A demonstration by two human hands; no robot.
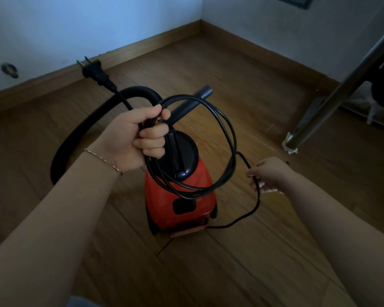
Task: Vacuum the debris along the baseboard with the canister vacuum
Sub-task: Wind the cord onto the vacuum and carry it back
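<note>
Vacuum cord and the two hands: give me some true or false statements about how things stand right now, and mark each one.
1. The left hand grips a coiled bundle of the power cord. True.
2. The plug is pushed into a wall socket. False: it sticks up free above the left hand, prongs bare.
3. The right hand holds a loose strand of the power cord. True.
4. The canister vacuum is blue. False: its body is red with a black top.
5. The canister vacuum stands on the wooden floor. True.
</note>
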